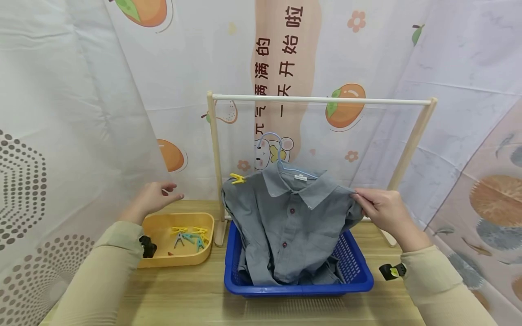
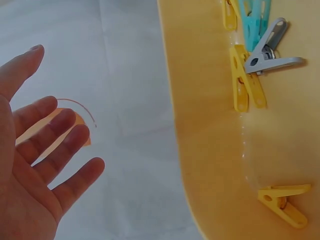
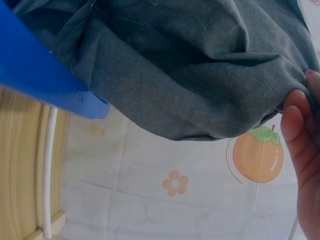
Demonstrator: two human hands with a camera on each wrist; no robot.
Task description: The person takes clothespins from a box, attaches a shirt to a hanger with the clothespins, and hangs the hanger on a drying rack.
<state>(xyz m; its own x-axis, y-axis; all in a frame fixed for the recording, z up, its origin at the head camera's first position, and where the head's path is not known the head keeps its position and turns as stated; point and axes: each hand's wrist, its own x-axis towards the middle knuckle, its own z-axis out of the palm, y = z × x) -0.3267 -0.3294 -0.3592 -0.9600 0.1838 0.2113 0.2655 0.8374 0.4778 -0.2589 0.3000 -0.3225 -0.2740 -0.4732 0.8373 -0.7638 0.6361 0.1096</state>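
A grey button-up shirt (image 1: 302,226) hangs on a light blue hanger (image 1: 280,149), its lower part lying in a blue basket (image 1: 299,290). My right hand (image 1: 381,208) pinches the shirt's shoulder on the right; the right wrist view shows thumb and fingers on the grey cloth (image 3: 200,90). A yellow clothespin (image 1: 238,178) is clipped on the opposite shoulder. My left hand (image 1: 157,198) is held above the yellow tray (image 1: 175,260), fingers spread and holding nothing. In that tray lie several clothespins, among them a grey one (image 2: 272,52) and yellow ones (image 2: 284,204).
Behind the basket stands a rack with a white bar (image 1: 322,99) and wooden posts (image 1: 412,145). The tray sits left of the basket on the wooden table (image 1: 183,299). A printed curtain (image 1: 195,59) hangs at the back and sides.
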